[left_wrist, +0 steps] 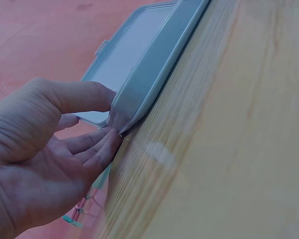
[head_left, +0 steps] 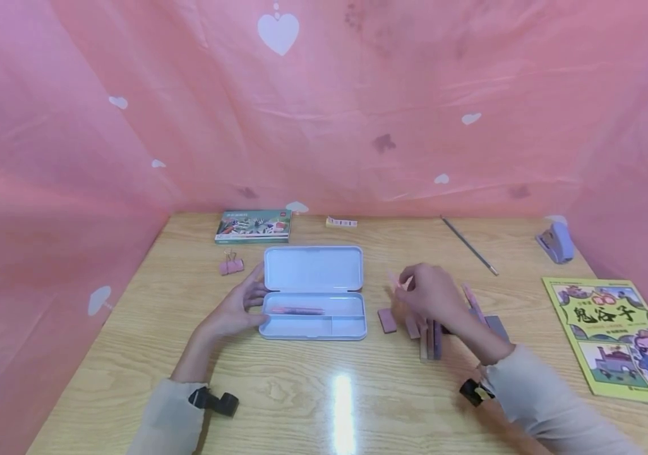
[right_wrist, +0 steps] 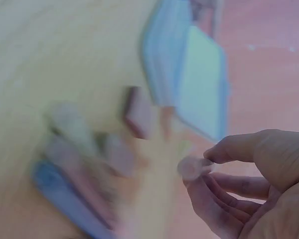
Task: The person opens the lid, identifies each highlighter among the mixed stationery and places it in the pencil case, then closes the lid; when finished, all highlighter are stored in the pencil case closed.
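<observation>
A light blue pencil case (head_left: 312, 268) lies with its lid folded back. In its long rear compartment is a pink pen (head_left: 301, 311). My left hand (head_left: 237, 309) pinches the case's left end, thumb at the near corner and fingers (left_wrist: 102, 154) against the end wall, as the left wrist view shows. To the right of the case, my right hand (head_left: 429, 292) pinches a slim pale pink pen-like stick (right_wrist: 190, 168), seen end-on and blurred in the right wrist view. Below that hand lie a small mauve block (head_left: 387, 320) and several marker-like sticks (head_left: 431, 341).
A boxed set (head_left: 252, 226) and a pink roll with a binder clip (head_left: 232, 264) lie at the back left. A small strip (head_left: 342, 222) sits behind the case. Rightward are a pencil (head_left: 468, 244), a purple stapler (head_left: 557, 242) and a yellow-green comic book (head_left: 619, 341). Pink cloth (head_left: 324, 126) encloses the table.
</observation>
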`<state>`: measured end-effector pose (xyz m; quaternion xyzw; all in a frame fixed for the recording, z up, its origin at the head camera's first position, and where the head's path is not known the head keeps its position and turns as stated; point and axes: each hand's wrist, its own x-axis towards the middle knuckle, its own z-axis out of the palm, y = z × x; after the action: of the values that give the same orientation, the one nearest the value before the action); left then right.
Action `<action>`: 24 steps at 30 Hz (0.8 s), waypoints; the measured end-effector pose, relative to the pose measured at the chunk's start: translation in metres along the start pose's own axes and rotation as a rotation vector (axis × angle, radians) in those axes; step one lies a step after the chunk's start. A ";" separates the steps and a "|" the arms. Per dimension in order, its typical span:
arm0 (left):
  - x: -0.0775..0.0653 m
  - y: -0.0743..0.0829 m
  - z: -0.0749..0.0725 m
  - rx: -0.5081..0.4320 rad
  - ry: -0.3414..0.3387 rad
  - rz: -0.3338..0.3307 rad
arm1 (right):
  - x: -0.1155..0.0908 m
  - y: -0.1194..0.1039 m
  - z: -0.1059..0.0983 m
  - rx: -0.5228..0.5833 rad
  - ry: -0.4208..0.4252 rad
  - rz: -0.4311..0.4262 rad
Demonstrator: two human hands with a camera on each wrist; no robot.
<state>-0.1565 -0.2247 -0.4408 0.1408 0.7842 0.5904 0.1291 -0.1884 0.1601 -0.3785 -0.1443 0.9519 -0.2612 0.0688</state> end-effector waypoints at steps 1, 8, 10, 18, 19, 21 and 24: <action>-0.001 0.003 0.000 0.001 -0.001 -0.002 | 0.000 -0.003 -0.006 0.000 0.002 -0.014; -0.003 0.015 0.001 0.017 -0.012 -0.015 | 0.009 -0.021 -0.030 -0.030 -0.019 -0.076; -0.003 0.013 0.000 0.019 -0.013 -0.014 | 0.016 -0.030 -0.030 -0.061 -0.020 -0.119; 0.004 -0.015 -0.004 0.017 -0.009 -0.015 | 0.051 -0.088 -0.004 -0.151 -0.078 -0.318; 0.004 -0.017 -0.004 0.019 -0.009 -0.014 | 0.055 -0.095 0.001 -0.156 -0.091 -0.344; 0.005 -0.018 -0.004 0.026 -0.005 -0.017 | 0.060 -0.110 0.011 -0.157 -0.116 -0.387; 0.005 -0.017 -0.004 0.047 0.007 -0.028 | 0.064 -0.129 0.023 -0.139 -0.153 -0.441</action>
<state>-0.1637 -0.2302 -0.4560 0.1309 0.8000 0.5705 0.1314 -0.2138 0.0230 -0.3354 -0.3726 0.9051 -0.1920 0.0716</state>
